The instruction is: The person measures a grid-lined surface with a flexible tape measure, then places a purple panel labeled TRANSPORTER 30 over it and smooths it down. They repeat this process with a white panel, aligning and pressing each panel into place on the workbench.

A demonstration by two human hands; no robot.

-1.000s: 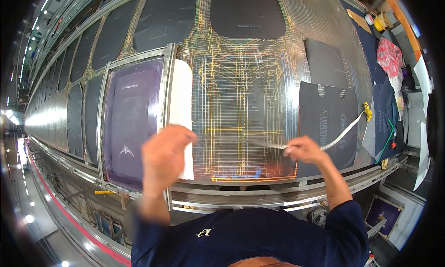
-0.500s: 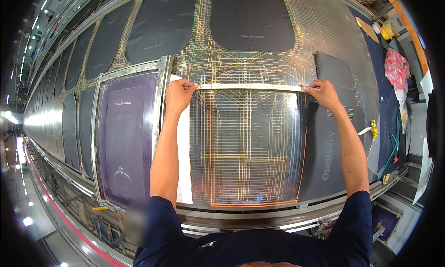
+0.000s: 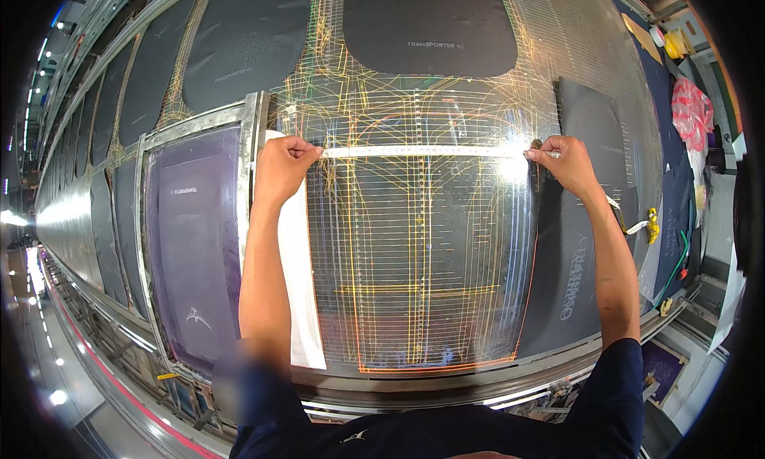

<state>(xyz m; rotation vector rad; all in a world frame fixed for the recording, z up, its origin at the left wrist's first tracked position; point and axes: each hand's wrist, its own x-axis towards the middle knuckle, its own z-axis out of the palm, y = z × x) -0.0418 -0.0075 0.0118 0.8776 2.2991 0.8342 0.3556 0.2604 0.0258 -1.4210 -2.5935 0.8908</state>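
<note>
Pale yellow between the fingertips: pinching a measuring tape (image 3: 422, 151) at both ends. Clenching the left hand (image 3: 280, 168) over the tape's near end, fingers (image 3: 307, 150) curled tight, at the upper left corner of the clear gridded sheet (image 3: 414, 284). Gripping the other end with the right hand (image 3: 562, 162), thumb and fingertips (image 3: 538, 152) closed on the band at the sheet's upper right corner. Stretching the tape straight and apparently taut across the sheet's top edge, lying against the surface, from one side border to the other.

Judged step: taking a width reading across the top of the sheet, ends being lined up with its orange outline.

Trailing off beyond the right hand: the tape's loose tail (image 3: 652, 224), running down to the right of the sheet over a dark mat (image 3: 574, 252) that adjoins the sheet's right edge. Lying just left of the sheet, under the left forearm: a white strip (image 3: 296, 300). Standing further left of the sheet: a metal-framed purple panel (image 3: 195, 252). Lying above the sheet: another dark mat (image 3: 426, 25), rounded at its corners.

Next move, as a judgement: calling for steady tension, both ends pressed flat on the border lines, no sag or slant across the sheet, and a clear look at the graduations, not legible from this view.
</note>
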